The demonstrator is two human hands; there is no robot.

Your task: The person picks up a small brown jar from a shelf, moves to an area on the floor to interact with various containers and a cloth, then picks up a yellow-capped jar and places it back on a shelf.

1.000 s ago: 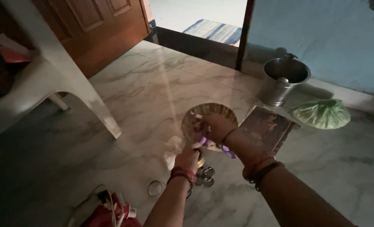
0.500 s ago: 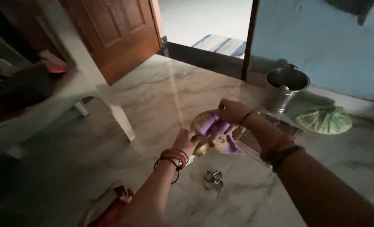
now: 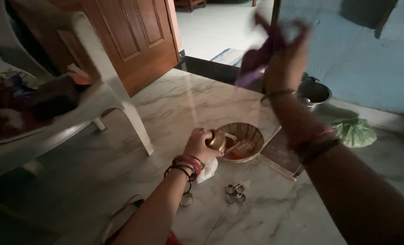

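the left hand (image 3: pixel 197 144) grasps a small brass pot (image 3: pixel 217 140) just over the woven basket (image 3: pixel 247 134) on the floor. the right hand (image 3: pixel 287 59), raised high, pinches a purple cloth (image 3: pixel 256 56). this looks like the polishing step; next the cloth must meet the pot.

Basket (image 3: pixel 242 141) sits on floor (image 3: pixel 174 109) at centre, w/ left hand (image 3: pixel 197 144) just to its left holding a small round pot (image 3: pixel 217 139) at the rim; flat board (image 3: pixel 281 154) lies touching basket's right side, bag (image 3: pixel 354 132) further right near the wall, bucket (image 3: pixel 314 93) behind the board. Rings (image 3: pixel 234 192) lie in front of basket, crumpled wrapper (image 3: pixel 208 169) under the left wrist, single ring (image 3: pixel 186 199) nearer still. Chair (image 3: pixel 97 97) stands far left, door (image 3: pixel 133 36) behind it, and right hand (image 3: pixel 286 59) is raised high above the bucket, gripping a cloth (image 3: pixel 256 59).
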